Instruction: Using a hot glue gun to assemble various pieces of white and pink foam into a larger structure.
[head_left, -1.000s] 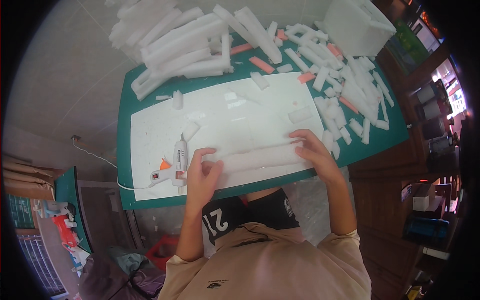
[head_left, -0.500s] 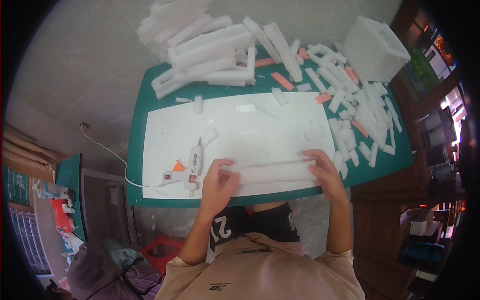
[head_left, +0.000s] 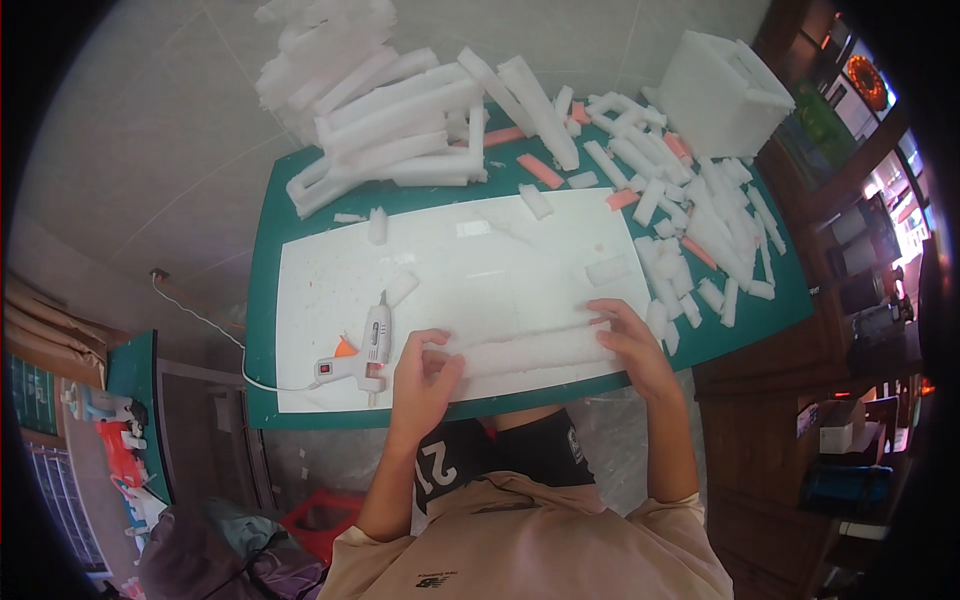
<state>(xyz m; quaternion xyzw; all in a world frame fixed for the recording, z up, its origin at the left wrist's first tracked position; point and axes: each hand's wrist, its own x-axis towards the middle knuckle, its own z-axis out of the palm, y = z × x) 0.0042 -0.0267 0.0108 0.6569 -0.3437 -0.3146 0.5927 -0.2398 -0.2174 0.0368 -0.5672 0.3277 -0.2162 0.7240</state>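
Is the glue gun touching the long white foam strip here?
Apart: the head view shows the left hand and some bare white board between glue gun and strip.

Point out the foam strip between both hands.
The long white strip with the left hand at one end and the right hand at the other; no hand touches the remaining foam.

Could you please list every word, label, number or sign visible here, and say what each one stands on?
None is copied out here.
Black shorts: large white digits on the left leg.
Also on them: a pale emblem on the right leg, too small to read.
Tan shirt: dark chest logo; lettering above it too small.
Glue gun: dark label, unreadable.
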